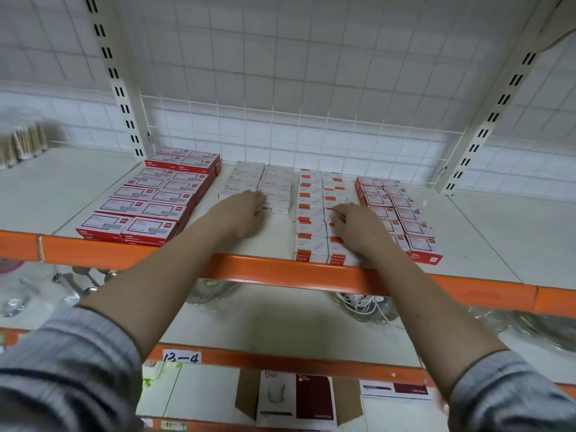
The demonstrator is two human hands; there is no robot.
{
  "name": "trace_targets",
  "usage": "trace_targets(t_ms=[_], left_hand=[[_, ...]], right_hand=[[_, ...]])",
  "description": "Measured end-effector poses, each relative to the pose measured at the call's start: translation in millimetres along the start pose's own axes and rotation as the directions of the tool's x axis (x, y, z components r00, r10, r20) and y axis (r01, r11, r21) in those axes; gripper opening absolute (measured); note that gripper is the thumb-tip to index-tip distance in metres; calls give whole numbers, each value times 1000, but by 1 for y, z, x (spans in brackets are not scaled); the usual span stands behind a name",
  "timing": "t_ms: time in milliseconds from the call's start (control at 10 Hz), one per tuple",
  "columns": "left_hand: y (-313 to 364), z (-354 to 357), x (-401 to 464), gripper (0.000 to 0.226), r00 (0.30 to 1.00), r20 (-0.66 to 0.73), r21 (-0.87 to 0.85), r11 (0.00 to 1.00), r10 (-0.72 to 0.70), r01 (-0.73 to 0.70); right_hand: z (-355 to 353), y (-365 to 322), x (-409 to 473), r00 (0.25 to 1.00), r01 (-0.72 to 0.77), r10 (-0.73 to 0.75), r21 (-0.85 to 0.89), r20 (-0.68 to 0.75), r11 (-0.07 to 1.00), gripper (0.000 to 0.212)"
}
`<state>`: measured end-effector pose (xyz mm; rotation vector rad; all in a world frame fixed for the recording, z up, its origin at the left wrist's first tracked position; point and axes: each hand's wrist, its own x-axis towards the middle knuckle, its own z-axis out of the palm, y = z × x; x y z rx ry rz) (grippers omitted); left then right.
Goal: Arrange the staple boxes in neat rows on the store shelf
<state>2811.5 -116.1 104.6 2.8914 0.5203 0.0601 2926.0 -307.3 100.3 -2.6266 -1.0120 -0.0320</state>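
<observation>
Staple boxes (pixel 265 188) get squared by my left hand (pixel 246 213), fingers flat. My right hand (pixel 358 227) presses the white-and-orange boxes (pixel 311 213) level, gripping nothing.

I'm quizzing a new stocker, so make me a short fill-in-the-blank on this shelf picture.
1. The shelf's front edge is coloured ____.
2. The left hand rests on boxes printed with the word ____.
3. The handwritten label reads ____.

Missing words: orange; STAPLES; 13-4
</observation>
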Motion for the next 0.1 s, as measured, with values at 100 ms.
trace_targets(t_ms=[100], left_hand=[[0, -2, -9, 37, 998, -59, -50, 998, 23, -26]], right_hand=[[-23, -8, -10, 986, 0, 20, 125, -163, 992, 32]])
